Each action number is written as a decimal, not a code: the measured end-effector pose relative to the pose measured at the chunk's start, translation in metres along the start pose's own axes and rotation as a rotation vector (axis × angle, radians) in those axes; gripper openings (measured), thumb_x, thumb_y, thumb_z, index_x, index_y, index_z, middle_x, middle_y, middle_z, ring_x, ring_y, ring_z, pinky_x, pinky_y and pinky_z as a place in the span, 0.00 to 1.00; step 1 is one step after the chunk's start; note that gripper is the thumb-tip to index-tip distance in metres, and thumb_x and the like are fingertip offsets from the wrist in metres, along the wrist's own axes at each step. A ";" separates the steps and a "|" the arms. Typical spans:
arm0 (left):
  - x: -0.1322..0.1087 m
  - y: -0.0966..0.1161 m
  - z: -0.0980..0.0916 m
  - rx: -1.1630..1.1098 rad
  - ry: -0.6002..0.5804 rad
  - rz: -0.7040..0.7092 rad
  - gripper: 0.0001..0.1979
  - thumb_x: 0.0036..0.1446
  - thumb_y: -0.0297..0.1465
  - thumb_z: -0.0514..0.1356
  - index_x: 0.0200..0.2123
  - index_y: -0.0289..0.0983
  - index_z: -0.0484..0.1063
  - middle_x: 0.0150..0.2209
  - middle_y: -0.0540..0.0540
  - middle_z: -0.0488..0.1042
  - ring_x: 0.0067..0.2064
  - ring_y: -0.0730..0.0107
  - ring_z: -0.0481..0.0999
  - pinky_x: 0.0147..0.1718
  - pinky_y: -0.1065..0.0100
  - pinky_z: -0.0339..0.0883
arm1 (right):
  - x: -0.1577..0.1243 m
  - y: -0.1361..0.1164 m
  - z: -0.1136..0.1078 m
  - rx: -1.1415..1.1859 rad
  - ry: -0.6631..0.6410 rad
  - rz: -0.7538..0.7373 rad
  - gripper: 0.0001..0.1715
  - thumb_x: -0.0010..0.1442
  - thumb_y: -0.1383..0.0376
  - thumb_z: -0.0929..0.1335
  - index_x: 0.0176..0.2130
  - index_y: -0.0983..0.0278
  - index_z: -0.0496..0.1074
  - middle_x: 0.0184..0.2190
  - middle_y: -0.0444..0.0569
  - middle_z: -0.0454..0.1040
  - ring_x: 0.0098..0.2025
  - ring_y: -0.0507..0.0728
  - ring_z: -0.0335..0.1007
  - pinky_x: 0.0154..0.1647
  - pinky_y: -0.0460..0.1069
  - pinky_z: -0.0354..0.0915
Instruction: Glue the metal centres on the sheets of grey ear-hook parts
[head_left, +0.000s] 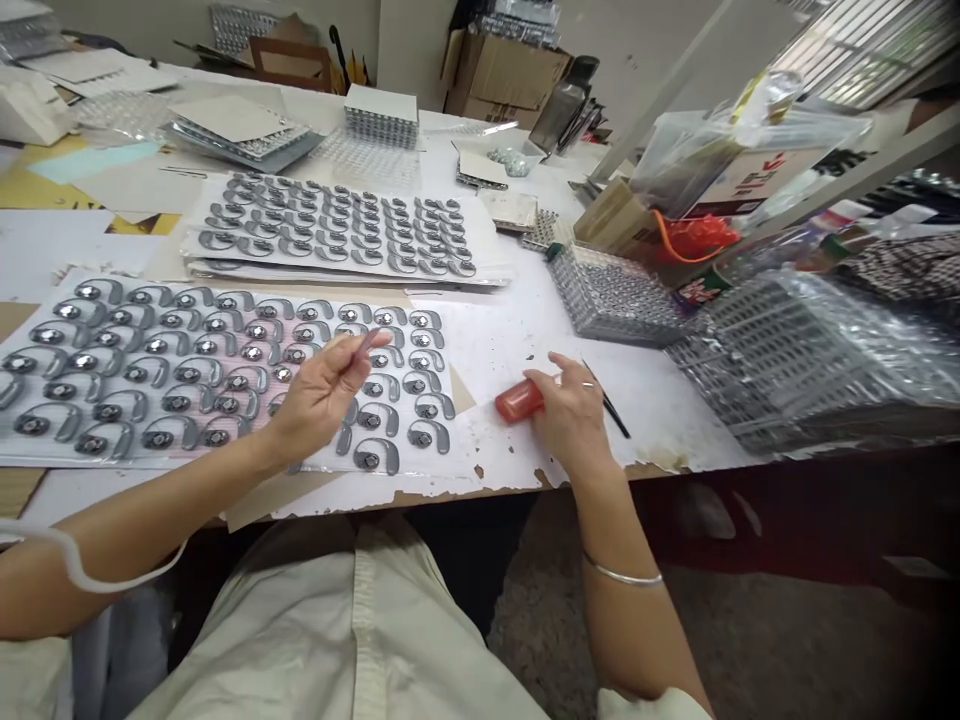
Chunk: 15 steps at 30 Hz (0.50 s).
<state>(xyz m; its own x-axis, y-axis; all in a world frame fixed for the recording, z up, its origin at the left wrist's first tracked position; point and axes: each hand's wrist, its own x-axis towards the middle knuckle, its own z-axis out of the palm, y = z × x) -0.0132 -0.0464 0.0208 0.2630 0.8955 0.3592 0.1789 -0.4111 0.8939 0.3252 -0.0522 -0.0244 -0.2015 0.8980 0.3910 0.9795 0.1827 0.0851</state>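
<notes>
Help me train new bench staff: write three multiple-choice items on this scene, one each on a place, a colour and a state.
1. Where is the red cylinder?
A) On the floor
B) On the table, under the right hand
C) Inside the cardboard box

2. What colour are the curved parts on the near sheet?
A) Green
B) Yellow
C) Grey

3. How is the left hand?
A) In a fist
B) Open, fingers spread
C) Gloved

Answers:
1 B, the right hand's fingers lie over it.
2 C, their plastic shows grey.
3 B, bare fingers stand apart.
</notes>
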 end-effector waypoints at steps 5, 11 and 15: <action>-0.006 -0.002 0.016 0.050 -0.148 0.250 0.13 0.63 0.26 0.52 0.49 0.39 0.71 0.35 0.46 0.63 0.37 0.72 0.66 0.34 0.71 0.69 | -0.006 -0.005 0.007 0.284 0.396 0.200 0.22 0.50 0.72 0.67 0.46 0.62 0.74 0.49 0.55 0.61 0.50 0.62 0.63 0.50 0.61 0.65; -0.012 -0.009 0.034 0.031 -0.187 0.483 0.15 0.60 0.19 0.53 0.46 0.39 0.72 0.32 0.48 0.64 0.39 0.71 0.69 0.42 0.62 0.71 | 0.003 -0.022 0.005 0.571 0.669 0.407 0.22 0.47 0.67 0.72 0.45 0.61 0.74 0.39 0.49 0.61 0.45 0.58 0.64 0.53 0.61 0.63; -0.018 -0.009 0.032 0.191 -0.211 0.631 0.12 0.57 0.20 0.57 0.44 0.34 0.72 0.32 0.44 0.71 0.35 0.69 0.71 0.32 0.65 0.69 | 0.012 -0.031 -0.002 1.056 0.762 0.539 0.17 0.44 0.63 0.75 0.38 0.60 0.76 0.33 0.45 0.67 0.40 0.55 0.66 0.51 0.59 0.64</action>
<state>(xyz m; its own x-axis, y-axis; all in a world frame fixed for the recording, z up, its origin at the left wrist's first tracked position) 0.0105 -0.0638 -0.0021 0.5467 0.4310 0.7178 0.0899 -0.8826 0.4615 0.2926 -0.0474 -0.0205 0.5742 0.5811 0.5768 0.4099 0.4058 -0.8169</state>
